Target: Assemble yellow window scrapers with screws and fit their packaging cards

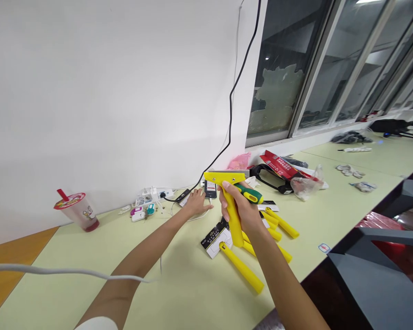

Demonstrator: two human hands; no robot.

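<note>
My right hand (242, 206) is wrapped round the yellow handle of a scraper (234, 220), held up above the table with its wide head at the top. A green and yellow screwdriver handle (253, 195) sticks out beside the same hand; I cannot tell if it is gripped too. My left hand (194, 205) reaches to the back of the table, fingers spread and thumb out to the right. It lies beside a black and white packet (183, 197) and a phone (210, 189). Below the right hand are several yellow scraper handles (242, 268) and a black and white blade card (216, 240).
A cup with a red straw (80, 211) stands at the left by the wall. Chargers and a power strip (151, 197) sit behind my left arm. A white cable (65, 271) crosses the lower left. A red box (285, 167) and a plastic bag (306, 185) lie at the right.
</note>
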